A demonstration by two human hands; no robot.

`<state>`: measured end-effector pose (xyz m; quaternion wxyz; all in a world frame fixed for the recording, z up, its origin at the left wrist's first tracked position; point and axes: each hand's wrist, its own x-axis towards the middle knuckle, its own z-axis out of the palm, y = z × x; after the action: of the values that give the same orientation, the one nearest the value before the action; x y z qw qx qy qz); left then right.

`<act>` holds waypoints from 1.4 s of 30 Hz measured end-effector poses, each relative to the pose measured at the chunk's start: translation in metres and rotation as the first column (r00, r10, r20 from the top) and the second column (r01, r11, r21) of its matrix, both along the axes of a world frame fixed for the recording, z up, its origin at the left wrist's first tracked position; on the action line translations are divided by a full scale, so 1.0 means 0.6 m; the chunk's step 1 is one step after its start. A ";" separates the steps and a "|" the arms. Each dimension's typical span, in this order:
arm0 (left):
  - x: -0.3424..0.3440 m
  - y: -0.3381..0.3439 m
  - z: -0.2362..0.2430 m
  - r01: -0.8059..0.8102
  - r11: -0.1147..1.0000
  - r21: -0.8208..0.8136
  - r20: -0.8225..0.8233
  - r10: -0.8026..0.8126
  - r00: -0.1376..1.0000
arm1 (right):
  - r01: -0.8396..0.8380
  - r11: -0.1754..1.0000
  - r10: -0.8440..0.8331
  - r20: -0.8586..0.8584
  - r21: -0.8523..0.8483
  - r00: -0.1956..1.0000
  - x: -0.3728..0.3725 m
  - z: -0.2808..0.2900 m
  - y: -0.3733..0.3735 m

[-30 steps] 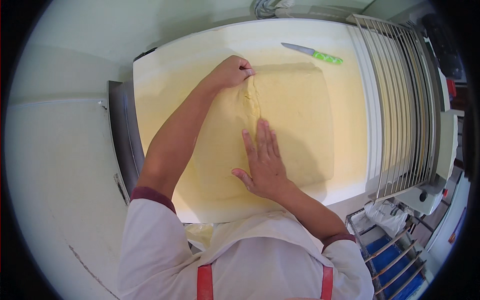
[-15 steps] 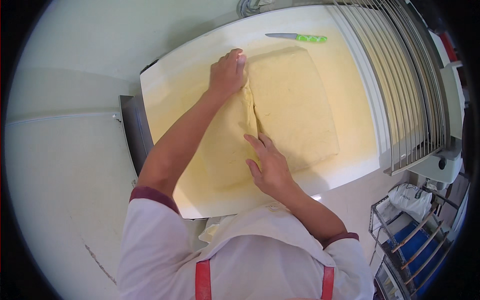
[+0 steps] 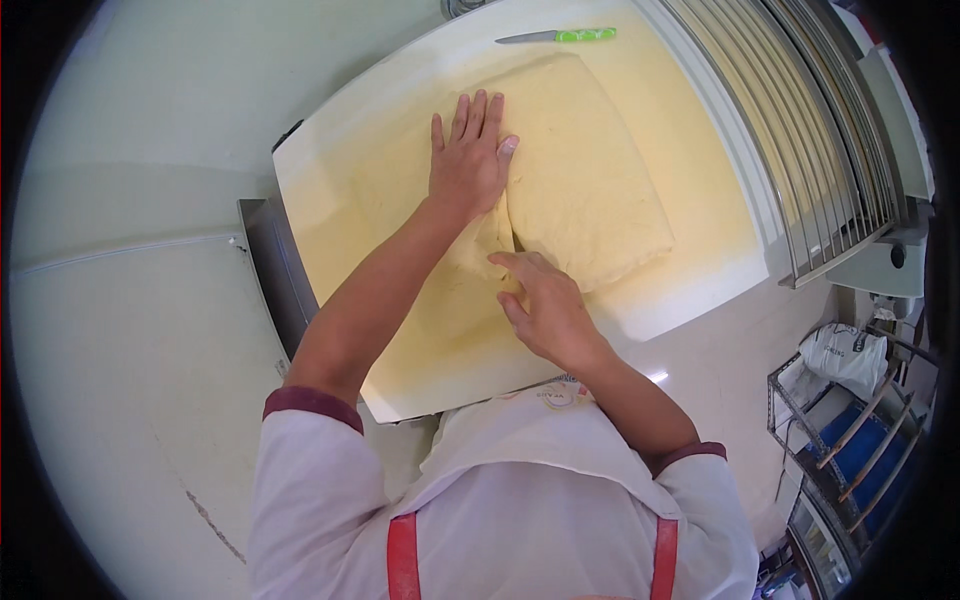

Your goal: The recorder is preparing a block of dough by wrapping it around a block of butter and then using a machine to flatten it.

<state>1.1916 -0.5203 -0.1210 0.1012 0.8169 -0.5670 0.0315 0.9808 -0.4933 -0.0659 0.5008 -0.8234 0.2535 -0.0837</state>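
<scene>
Yellow dough point(image 3: 590, 170) now bears your left hand point(image 3: 468, 172) flatter, fingers fanned; your right hand point(image 3: 552, 312) touches it, thumb parted.

A white table point(image 3: 700, 285) bears pale dough point(image 3: 590, 170) and a green-handled knife point(image 3: 575, 36).

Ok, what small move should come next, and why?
I'd probably press the seam in the dough together near the right hand: a dark gap shows there, close to that hand, while the left hand lies flat on the dough farther up.
</scene>
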 end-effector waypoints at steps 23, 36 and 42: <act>-0.083 0.224 0.020 0.028 0.999 0.034 -0.125 -0.024 0.992 | 0.030 0.995 -0.022 0.086 -0.097 0.996 -0.046 -0.029 0.000; -0.141 0.211 0.012 0.069 0.997 0.036 -0.035 -0.068 0.997 | 0.010 0.985 0.006 0.092 -0.172 0.996 -0.059 -0.046 0.005; -0.161 0.247 0.034 -0.001 0.935 -0.354 -0.516 -0.195 0.834 | -0.107 0.963 0.121 0.041 -0.245 0.992 -0.062 -0.053 -0.016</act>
<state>1.0951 -0.3724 -0.1006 0.3984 0.7318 -0.5421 -0.1092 0.9439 -0.5030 -0.0975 0.4072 -0.8890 0.1795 -0.1081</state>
